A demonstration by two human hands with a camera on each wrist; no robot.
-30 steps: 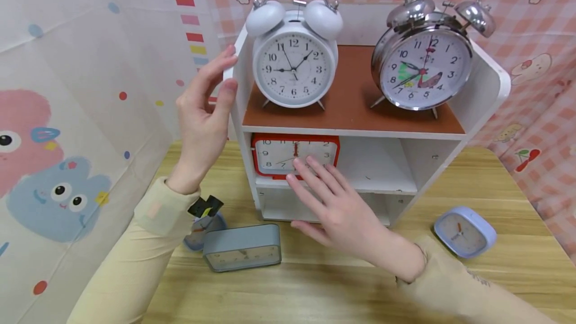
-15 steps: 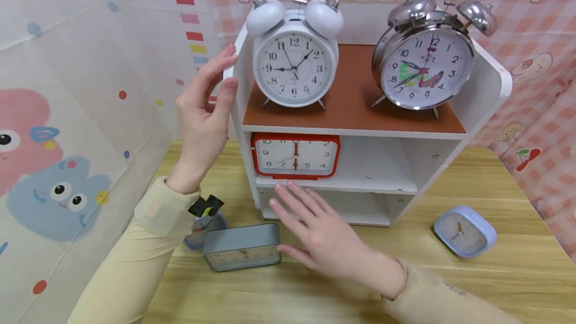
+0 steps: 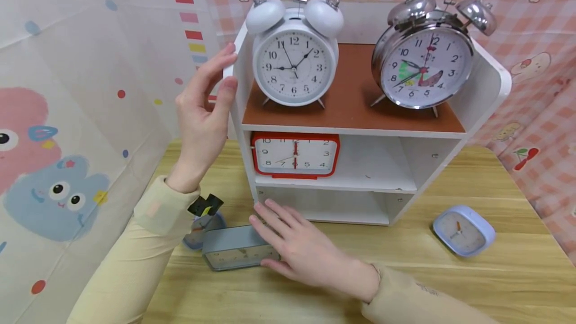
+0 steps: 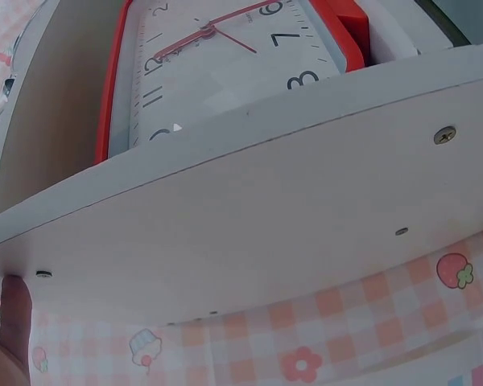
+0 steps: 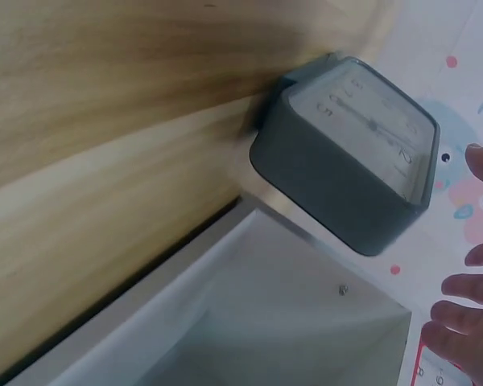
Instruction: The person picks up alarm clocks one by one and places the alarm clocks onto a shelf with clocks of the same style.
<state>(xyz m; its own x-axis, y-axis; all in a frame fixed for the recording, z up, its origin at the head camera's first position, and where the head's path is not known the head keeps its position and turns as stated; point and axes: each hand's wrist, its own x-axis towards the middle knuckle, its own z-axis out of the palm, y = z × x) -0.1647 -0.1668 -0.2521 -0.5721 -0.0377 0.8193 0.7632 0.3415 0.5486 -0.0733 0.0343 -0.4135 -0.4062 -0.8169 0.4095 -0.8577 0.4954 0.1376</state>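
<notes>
My left hand point(image 3: 204, 109) rests its fingertips against the left side panel of a white shelf point(image 3: 355, 130). In the left wrist view, fingertips point(image 4: 16, 314) touch the panel's outer face. My right hand point(image 3: 306, 249), fingers spread and fairly straight, is over the right end of a grey-blue rectangular alarm clock point(image 3: 240, 239), covering part of it. The right wrist view shows this clock point(image 5: 330, 169) apart from the fingers. A red-framed clock point(image 3: 295, 155) stands on the middle shelf's left side.
A white twin-bell alarm clock point(image 3: 294, 69) and a silver twin-bell one point(image 3: 423, 69) stand on the brown top shelf. One small blue clock point(image 3: 463, 231) lies on the wooden table point(image 3: 450, 289) at right; another point(image 3: 198, 234) is partly hidden at left.
My right hand has moved left and down, from in front of the red-framed clock to over the grey-blue clock. My left hand has stayed at the side panel.
</notes>
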